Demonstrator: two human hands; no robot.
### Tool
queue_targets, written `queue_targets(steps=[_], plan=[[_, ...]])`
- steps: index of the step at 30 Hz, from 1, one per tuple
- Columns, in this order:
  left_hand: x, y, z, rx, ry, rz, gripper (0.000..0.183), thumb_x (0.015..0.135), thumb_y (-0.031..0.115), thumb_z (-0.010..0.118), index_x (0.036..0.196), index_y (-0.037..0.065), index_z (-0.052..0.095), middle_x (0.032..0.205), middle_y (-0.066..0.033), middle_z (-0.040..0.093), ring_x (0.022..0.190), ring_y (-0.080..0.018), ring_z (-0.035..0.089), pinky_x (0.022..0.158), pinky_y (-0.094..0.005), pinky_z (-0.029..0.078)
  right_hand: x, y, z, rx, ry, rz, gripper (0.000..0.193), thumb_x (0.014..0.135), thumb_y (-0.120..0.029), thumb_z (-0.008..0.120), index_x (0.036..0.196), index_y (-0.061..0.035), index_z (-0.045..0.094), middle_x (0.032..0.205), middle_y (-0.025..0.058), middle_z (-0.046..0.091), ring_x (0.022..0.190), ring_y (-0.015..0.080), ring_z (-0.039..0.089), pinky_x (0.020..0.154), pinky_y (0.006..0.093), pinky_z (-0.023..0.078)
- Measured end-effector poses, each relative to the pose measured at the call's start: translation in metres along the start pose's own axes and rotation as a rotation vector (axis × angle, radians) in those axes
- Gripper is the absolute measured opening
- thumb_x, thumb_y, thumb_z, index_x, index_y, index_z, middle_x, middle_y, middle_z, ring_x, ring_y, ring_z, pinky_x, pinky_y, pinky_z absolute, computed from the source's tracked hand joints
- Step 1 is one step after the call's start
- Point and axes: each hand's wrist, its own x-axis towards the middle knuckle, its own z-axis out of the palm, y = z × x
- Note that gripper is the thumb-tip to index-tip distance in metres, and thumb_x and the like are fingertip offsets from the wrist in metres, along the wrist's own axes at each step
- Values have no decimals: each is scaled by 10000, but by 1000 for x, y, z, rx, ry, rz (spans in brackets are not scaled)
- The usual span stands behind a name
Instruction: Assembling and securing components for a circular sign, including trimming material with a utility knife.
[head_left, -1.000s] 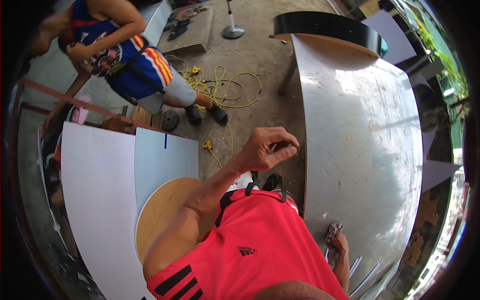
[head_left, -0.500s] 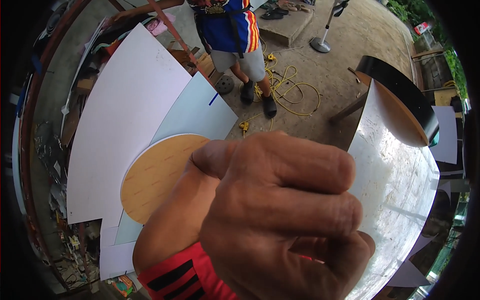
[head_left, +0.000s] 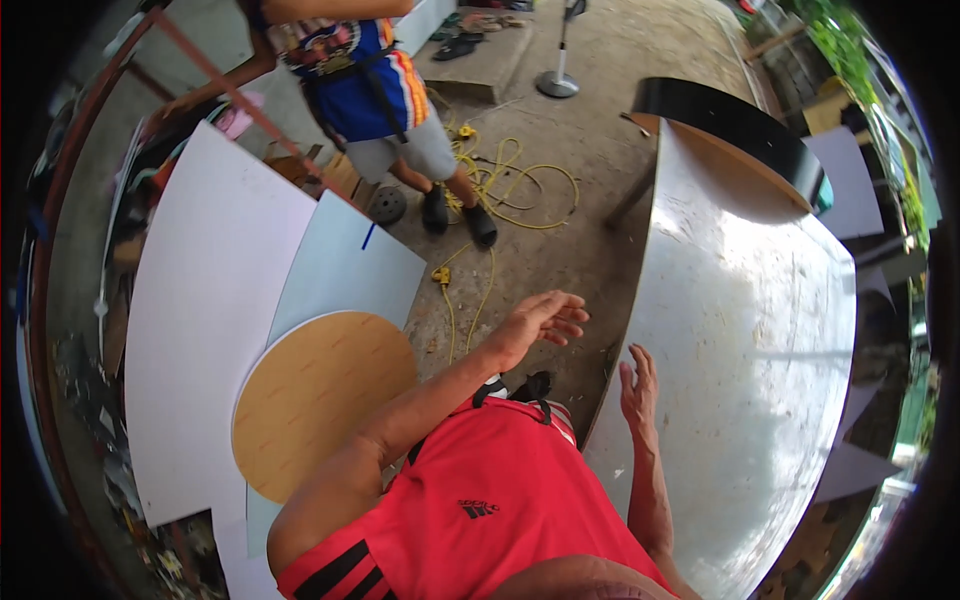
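Note:
My left hand (head_left: pixel 545 325) is held out in front of my red shirt, its fingers loosely stretched with nothing in them. To its right, my right hand (head_left: pixel 639 388) is raised beside the near left edge of a shiny metal-topped table (head_left: pixel 740 330). Its fingers point up and hold nothing; whether it touches the table edge I cannot tell. A round brown board (head_left: pixel 325 400) with a pale rim lies to the left of my left forearm, against a light blue panel (head_left: pixel 345 260) and a large white panel (head_left: pixel 215 270).
Another person (head_left: pixel 370 100) in a blue patterned shirt stands at the far left, one hand on the rack (head_left: pixel 210 70). Yellow cable (head_left: pixel 535 225) is coiled on the floor. A curved black-edged piece (head_left: pixel 740 125) rests on the table's far end. A stand base (head_left: pixel 557 84) is farther back.
My left hand, curled and close to the camera before, has dropped away and opened. My right hand has come into sight. The view has shifted, showing more of my shirt.

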Motion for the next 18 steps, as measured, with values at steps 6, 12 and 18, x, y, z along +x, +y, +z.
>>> queue_targets(steps=[6,12,18], plan=[[33,-53,-11,-433,18,-293,572,1071,479,354,1397,37,512,1347,-140,602,1180,-221,616,961,-385,505,47,-135,27,-8,-35,-415,533,924,-187,615,1416,-26,488,1499,175,439,1386,368,407,1149,480,309],[49,34,-9,102,-155,11,391,1044,313,534,1304,34,618,1264,-72,649,1131,-159,621,917,-324,510,88,-129,-21,-175,176,-458,519,851,-124,696,1351,-91,562,1454,175,474,1315,392,444,1106,479,345],[61,169,-46,237,-42,570,316,1002,251,625,1226,30,653,1161,-65,687,1003,-127,651,847,-283,520,153,-137,-181,-394,695,-457,447,1003,-192,575,1420,-42,518,1448,155,524,1302,357,524,1090,480,435]])
